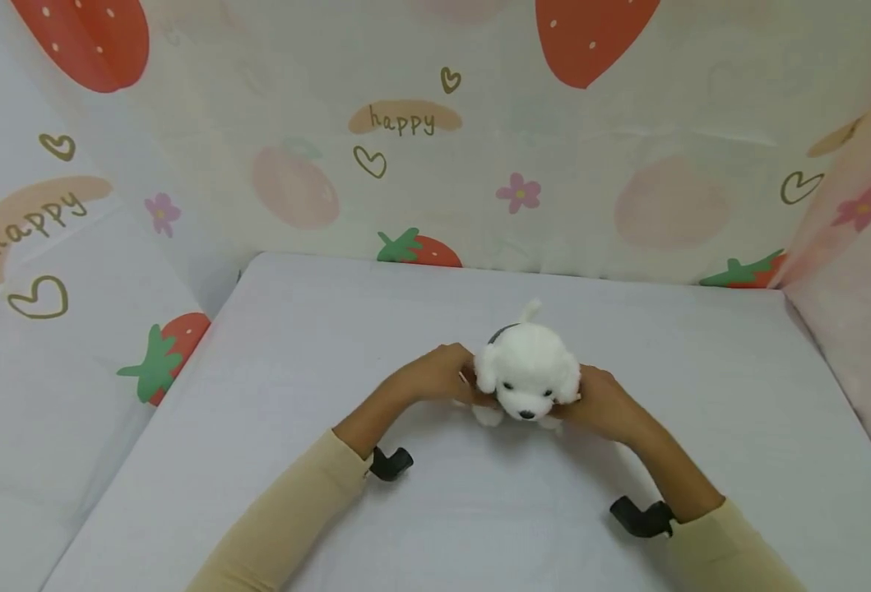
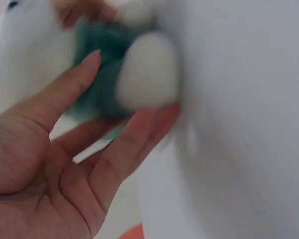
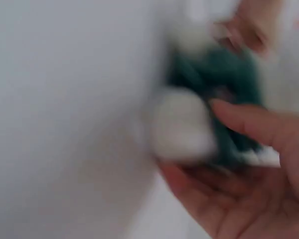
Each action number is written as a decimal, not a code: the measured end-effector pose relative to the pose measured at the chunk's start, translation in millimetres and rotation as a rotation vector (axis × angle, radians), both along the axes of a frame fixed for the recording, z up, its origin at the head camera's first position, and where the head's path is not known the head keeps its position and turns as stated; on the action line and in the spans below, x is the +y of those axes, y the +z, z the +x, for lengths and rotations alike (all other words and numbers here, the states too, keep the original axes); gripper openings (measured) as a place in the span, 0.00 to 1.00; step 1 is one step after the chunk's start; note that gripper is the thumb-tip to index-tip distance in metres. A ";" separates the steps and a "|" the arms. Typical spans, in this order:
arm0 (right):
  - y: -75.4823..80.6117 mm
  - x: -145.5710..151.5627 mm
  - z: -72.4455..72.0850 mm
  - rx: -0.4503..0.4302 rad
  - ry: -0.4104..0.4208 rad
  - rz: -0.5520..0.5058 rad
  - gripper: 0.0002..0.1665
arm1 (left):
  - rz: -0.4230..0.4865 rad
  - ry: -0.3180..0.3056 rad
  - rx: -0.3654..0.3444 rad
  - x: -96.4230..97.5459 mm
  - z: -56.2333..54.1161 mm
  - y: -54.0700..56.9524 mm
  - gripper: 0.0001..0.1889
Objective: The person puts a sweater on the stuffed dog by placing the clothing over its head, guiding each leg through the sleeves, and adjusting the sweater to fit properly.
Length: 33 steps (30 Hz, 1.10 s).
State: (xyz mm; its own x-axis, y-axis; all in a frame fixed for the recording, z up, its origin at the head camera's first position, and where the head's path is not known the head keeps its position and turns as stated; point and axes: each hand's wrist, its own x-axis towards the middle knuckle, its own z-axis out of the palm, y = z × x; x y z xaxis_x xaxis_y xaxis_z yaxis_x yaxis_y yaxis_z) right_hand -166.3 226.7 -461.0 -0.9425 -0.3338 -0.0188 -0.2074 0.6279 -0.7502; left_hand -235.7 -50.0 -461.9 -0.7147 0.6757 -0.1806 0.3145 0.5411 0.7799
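A white plush dog (image 1: pixel 531 362) with dark eyes and a black nose faces me on the table, its tail up behind its head. From one side my left hand (image 1: pixel 442 374) grips its body, while my right hand (image 1: pixel 605 403) holds the opposite side. In the left wrist view, the thumb and fingers bracket the dog's green clothing (image 2: pixel 102 84) and a round white paw (image 2: pixel 149 72). The right wrist view is blurred; there the thumb presses the green cloth beside the other paw (image 3: pixel 182 127). The head hides much of the body in the head view.
A white cloth covers the table (image 1: pixel 331 329). Behind it hangs a pale curtain (image 1: pixel 576 131) printed with strawberries, hearts and flowers, with more at both sides. Black curved pieces (image 1: pixel 392 464) stick out at the cuffs of both beige sleeves (image 1: pixel 294 501).
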 end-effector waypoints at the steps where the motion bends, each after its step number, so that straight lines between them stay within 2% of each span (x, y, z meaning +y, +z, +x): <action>1: 4.1 7.5 -1.8 -0.048 0.011 -0.013 0.20 | 0.023 0.000 -0.046 -3.7 -5.0 1.3 0.11; 3: 9.1 21.0 -4.9 -0.093 -0.008 -0.057 0.21 | 0.075 0.029 -0.113 -8.2 -13.7 2.2 0.11; 5: 8.8 28.5 -8.8 -0.091 -0.072 -0.088 0.20 | 0.121 0.074 -0.146 -8.3 -21.3 -1.4 0.12; 8: -0.1 26.7 -18.5 -0.033 -0.139 -0.052 0.21 | 0.127 0.129 -0.139 -3.9 -28.5 -10.1 0.14; 10: -8.2 19.3 -27.7 0.015 -0.130 -0.005 0.22 | 0.108 0.150 -0.111 -0.7 -31.8 -15.6 0.14; 13: -17.7 8.2 -39.6 0.090 -0.110 0.021 0.18 | 0.070 0.174 -0.013 3.2 -34.2 -20.5 0.12; 16: -22.0 1.6 -46.2 0.164 -0.141 0.021 0.11 | 0.034 0.197 0.102 6.3 -35.6 -23.5 0.09; 19: -23.1 -1.2 -48.4 0.217 -0.184 0.058 0.08 | 0.003 0.226 0.173 8.2 -35.4 -23.5 0.06; 23: -21.9 -3.1 -48.5 0.214 -0.236 0.121 0.08 | -0.057 0.305 0.237 8.0 -35.2 -21.1 0.03; 25: -20.4 -3.0 -49.2 0.202 -0.239 0.141 0.09 | -0.074 0.327 0.242 7.6 -35.2 -19.4 0.04; 29: -17.3 -1.8 -52.8 0.186 -0.188 0.146 0.10 | -0.055 0.282 0.200 8.8 -35.9 -16.2 0.05; 31: -15.7 -1.7 -55.4 0.172 -0.169 0.112 0.13 | -0.014 0.253 0.172 10.6 -37.3 -15.5 0.10; 33: -16.0 -2.8 -60.1 0.181 -0.162 0.067 0.15 | 0.028 0.234 0.175 12.9 -39.9 -15.5 0.12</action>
State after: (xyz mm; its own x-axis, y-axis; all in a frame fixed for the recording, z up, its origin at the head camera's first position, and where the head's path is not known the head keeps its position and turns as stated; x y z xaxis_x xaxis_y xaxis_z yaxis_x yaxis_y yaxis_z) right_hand -226.4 223.9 -477.0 -0.9736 -0.1814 0.1383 -0.2270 0.7109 -0.6657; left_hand -275.6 -37.1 -477.5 -0.8706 0.4914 -0.0249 0.3141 0.5941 0.7405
